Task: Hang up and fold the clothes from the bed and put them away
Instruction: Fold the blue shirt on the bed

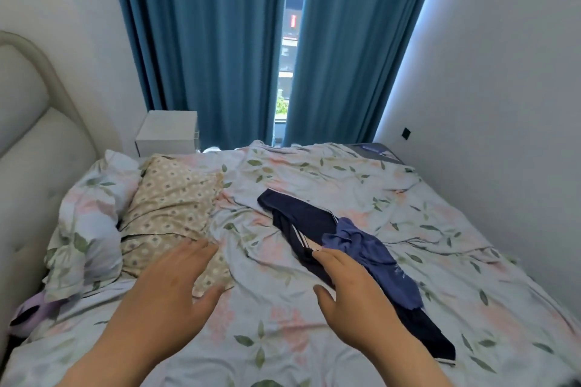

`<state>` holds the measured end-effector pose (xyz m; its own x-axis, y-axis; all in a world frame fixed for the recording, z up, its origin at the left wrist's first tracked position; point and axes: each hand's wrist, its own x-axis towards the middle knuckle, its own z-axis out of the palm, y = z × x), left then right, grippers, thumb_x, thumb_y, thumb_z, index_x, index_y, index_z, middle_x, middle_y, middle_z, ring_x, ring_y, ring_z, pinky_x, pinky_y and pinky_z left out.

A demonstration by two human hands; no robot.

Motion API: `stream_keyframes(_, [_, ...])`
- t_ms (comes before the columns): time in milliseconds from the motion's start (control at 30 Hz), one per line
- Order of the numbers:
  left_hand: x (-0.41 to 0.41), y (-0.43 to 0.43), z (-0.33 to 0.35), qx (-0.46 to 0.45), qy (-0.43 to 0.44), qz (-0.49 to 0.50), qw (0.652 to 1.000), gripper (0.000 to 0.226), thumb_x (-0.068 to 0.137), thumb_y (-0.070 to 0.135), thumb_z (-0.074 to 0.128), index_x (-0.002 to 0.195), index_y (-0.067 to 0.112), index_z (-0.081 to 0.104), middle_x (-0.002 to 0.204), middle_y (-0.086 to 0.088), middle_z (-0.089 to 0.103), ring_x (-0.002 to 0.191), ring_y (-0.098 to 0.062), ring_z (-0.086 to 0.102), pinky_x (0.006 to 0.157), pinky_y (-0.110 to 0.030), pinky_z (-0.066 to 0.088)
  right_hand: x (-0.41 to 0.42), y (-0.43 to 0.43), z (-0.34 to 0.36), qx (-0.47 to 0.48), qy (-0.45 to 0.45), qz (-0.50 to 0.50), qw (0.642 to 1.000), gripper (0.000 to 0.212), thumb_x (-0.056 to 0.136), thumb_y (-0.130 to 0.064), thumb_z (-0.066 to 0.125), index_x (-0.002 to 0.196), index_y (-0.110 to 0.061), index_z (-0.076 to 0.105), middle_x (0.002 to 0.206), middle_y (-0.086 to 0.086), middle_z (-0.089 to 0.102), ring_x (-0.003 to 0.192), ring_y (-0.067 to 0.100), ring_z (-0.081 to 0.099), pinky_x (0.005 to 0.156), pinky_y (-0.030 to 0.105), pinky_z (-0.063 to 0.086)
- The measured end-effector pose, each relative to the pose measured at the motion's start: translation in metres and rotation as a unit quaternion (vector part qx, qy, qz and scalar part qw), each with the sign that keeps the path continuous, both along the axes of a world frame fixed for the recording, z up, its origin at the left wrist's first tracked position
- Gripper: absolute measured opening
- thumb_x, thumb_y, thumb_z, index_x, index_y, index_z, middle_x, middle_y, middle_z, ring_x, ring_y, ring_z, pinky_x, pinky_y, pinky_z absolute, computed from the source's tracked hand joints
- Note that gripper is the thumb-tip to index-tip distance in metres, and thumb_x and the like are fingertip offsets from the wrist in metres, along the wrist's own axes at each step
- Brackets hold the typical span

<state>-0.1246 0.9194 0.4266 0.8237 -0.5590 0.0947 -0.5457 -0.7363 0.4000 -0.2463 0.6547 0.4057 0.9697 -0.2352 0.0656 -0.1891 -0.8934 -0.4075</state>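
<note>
— Holding anything yet?

— No. Both hands are spread and bare. My left hand hovers by the beige pillow. My right hand is at the near edge of the navy trousers, fingers straight and nothing pinched. Whether it touches the cloth I can't tell.

— And the clothes?

— The trousers lie stretched across the middle of the bed cover. The blue shirt is crumpled on top of them, just past my right fingertips.

— What could go wrong?

— If I grab the trousers first, I'd guess the shirt rides along and slides off, or tangles worse. Thin fabric bunches, so a flat-handed scoop may also catch the bed cover underneath and drag it up.

— So?

— Lift the shirt off by itself, pinching only its cloth. Then find the trousers' waistband, because taking them mid-leg would likely leave them dangling unevenly and awkward to fold.
</note>
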Motion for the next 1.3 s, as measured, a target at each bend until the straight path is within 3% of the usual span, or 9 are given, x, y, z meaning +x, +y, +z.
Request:
stream_keyframes(233, [-0.003,-0.125,-0.012,0.031,0.013,-0.086,0.996,0.067,0.096,0.06,0.043,0.155,0.042,0.016,0.161,0.022,0.01,0.15,-0.001,0.005,0.121,-0.024,0.007,-0.056,-0.108,-0.021,0.027,0.0,-0.114,0.993,0.055,0.098,-0.036,0.056,0.149,-0.034,0.036,0.15,-0.021,0.036,0.14,0.002,0.032,0.111,0.019,0.029])
stream_keyframes(467, [-0.008,-0.249,-0.026,0.079,-0.005,-0.12,0.99,0.066,0.096,0.058,0.044,0.155,0.039,0.021,0.162,0.018,0.014,0.151,-0.004,0.007,0.12,-0.023,0.006,-0.076,-0.222,-0.046,0.048,0.005,-0.15,0.987,0.052,0.096,-0.027,0.058,0.145,-0.029,0.042,0.141,-0.018,0.045,0.132,0.007,0.042,0.103,0.019,0.033])
stream_keyframes(733, [-0.028,-0.391,-0.033,0.128,-0.019,-0.175,0.976,0.064,0.097,0.052,0.048,0.155,0.032,0.028,0.163,0.01,0.021,0.151,-0.011,0.015,0.121,-0.026,0.011,-0.115,-0.339,-0.055,0.029,0.031,-0.171,0.984,0.056,0.098,-0.028,0.056,0.15,-0.021,0.04,0.154,-0.003,0.039,0.14,0.017,0.038,0.114,0.032,0.035])
stream_keyframes(1000, [-0.028,-0.465,-0.069,0.166,-0.017,-0.238,0.957,0.063,0.097,0.05,0.051,0.153,0.029,0.034,0.162,0.009,0.026,0.151,-0.014,0.017,0.121,-0.028,0.016,-0.14,-0.379,-0.096,0.056,0.052,-0.174,0.982,0.05,0.095,-0.022,0.053,0.145,-0.021,0.044,0.137,-0.004,0.05,0.126,0.019,0.048,0.102,0.031,0.042])
stream_keyframes(1167, [-0.005,-0.507,-0.113,0.176,-0.03,-0.274,0.945,0.059,0.095,0.049,0.054,0.148,0.026,0.043,0.158,0.006,0.035,0.148,-0.014,0.027,0.119,-0.025,0.016,-0.142,-0.402,-0.146,0.073,0.053,-0.2,0.976,0.055,0.099,-0.025,0.052,0.152,-0.02,0.037,0.15,-0.005,0.042,0.135,0.016,0.042,0.11,0.028,0.035])
stream_keyframes(1300, [0.027,-0.55,-0.164,0.185,-0.015,-0.276,0.943,0.053,0.089,0.05,0.051,0.131,0.02,0.058,0.139,0.001,0.057,0.132,-0.019,0.047,0.107,-0.031,0.036,-0.128,-0.416,-0.203,0.094,0.053,-0.224,0.969,0.049,0.097,-0.022,0.05,0.145,-0.018,0.044,0.145,-0.002,0.046,0.131,0.02,0.045,0.106,0.033,0.039])
